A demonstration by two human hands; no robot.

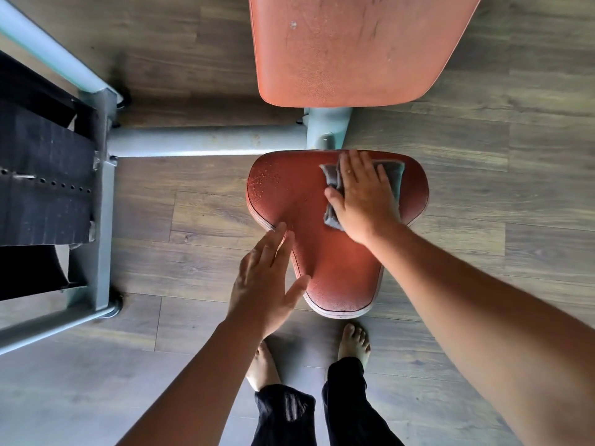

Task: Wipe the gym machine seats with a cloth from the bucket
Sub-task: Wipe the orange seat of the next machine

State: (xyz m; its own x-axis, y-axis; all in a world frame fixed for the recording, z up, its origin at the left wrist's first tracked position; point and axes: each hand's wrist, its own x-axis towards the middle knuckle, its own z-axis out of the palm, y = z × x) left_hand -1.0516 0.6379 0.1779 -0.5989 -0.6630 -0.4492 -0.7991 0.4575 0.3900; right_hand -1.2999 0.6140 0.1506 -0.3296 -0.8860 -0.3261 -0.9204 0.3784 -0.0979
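Observation:
A red-orange padded seat (335, 262) of the gym machine lies below me, with water drops on its far left part. My right hand (363, 194) presses flat on a grey cloth (331, 178) on the seat's far right area. My left hand (267, 284) hovers with fingers spread at the seat's left edge, holding nothing. A larger red-orange back pad (351, 49) rises beyond the seat. No bucket is in view.
A pale blue-grey steel frame tube (206, 141) runs left from the seat post to an upright frame (99, 204) with a black weight stack (42, 188). Wood-pattern floor (499, 175) surrounds the seat. My bare feet (354, 342) stand just below the seat's near tip.

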